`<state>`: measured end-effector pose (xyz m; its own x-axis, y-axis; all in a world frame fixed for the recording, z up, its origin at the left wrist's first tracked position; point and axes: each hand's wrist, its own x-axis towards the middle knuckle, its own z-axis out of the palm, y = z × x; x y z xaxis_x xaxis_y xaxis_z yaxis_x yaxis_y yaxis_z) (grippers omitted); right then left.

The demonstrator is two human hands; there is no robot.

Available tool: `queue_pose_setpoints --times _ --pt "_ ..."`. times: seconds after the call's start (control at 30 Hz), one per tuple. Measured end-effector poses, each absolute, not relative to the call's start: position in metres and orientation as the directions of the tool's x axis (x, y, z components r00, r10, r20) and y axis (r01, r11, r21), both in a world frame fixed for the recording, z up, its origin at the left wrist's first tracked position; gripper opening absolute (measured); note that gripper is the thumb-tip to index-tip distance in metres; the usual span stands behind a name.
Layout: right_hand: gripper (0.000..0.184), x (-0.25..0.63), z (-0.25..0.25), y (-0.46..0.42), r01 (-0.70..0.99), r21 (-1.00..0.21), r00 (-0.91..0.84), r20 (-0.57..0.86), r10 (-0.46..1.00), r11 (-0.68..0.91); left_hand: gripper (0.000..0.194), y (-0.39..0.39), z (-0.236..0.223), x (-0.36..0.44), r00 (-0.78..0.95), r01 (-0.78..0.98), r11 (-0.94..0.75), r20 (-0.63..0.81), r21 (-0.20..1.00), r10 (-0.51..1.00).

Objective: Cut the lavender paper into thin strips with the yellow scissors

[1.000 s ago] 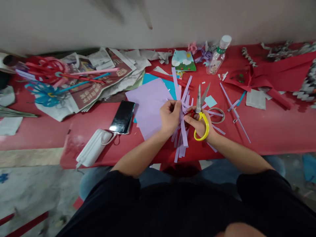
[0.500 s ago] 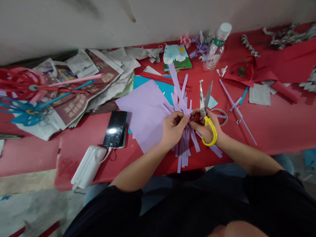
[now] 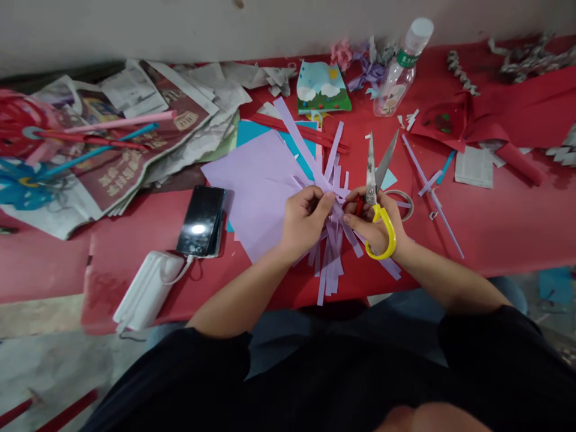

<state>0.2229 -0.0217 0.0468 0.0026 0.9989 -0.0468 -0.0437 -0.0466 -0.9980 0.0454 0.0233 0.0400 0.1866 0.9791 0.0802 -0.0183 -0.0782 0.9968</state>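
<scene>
Above a pile of purple paper strips (image 3: 332, 264), my left hand (image 3: 306, 222) pinches a long purple paper strip (image 3: 290, 123) between thumb and fingertips. The strip slants up and to the left from the fingers. My right hand (image 3: 375, 231) is closed round scissors (image 3: 371, 186) with a yellow handle loop. Their blades are spread and point away from me. The right thumb and fingertips come close to the strips, though whether they grip one is hard to see. Partly under my left wrist lies a purple paper sheet (image 3: 256, 186), on top of blue paper (image 3: 252, 132).
A phone (image 3: 201, 219) and a white power bank (image 3: 148, 291) sit at left, joined by a cable. Newspapers (image 3: 130, 162) and paper pinwheels (image 3: 31, 135) spread beyond them. A clear bottle (image 3: 398, 78) stands at the back. Beside my right hand is a tape roll (image 3: 410, 205).
My left hand has drawn slightly left, away from the right hand, and the long strip now leans further left. The scissors stay in my right hand. The whole view has shifted a little.
</scene>
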Motion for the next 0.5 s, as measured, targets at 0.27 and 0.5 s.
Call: queue_pose_setpoints --times 0.27,0.5 --pt "0.040 0.2182 0.0463 -0.0213 -0.041 -0.998 0.014 -0.046 0.999 -0.046 0.047 0.0261 0.0393 0.0459 0.238 -0.085 -0.090 0.108 0.992 0.965" --pt "0.052 0.2234 0.0478 -0.0212 0.029 -0.999 0.030 0.041 0.999 0.040 0.049 0.0295 0.0452 0.0396 0.296 -0.017 -0.142 0.141 0.990 0.945"
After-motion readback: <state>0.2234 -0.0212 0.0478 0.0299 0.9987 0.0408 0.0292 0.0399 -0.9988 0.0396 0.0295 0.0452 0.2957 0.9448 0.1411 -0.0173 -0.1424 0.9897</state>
